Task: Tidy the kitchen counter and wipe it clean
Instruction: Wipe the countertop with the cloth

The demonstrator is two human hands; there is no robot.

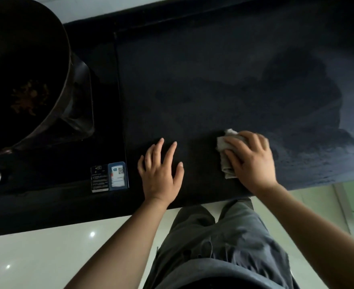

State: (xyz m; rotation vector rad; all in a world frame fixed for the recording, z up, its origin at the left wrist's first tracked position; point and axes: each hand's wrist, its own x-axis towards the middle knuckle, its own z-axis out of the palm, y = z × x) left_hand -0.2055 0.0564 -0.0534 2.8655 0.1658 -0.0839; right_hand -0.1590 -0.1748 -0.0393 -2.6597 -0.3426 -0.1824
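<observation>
The dark kitchen counter (203, 80) fills the upper half of the head view. My right hand (251, 161) presses flat on a folded grey cloth (224, 144) near the counter's front edge; part of the cloth sticks out to the left of my fingers. A wet, darker smear (297, 97) spreads over the counter behind and to the right of the cloth. My left hand (161, 170) rests flat on the counter with fingers spread, holding nothing, a short way left of the cloth.
A black wok (21, 69) with brown food residue sits on the black cooktop (101, 101) at the left. Two labels (109, 178) are stuck at the cooktop's front right corner. Below the counter edge are a pale tiled floor (36, 257) and my grey trousers.
</observation>
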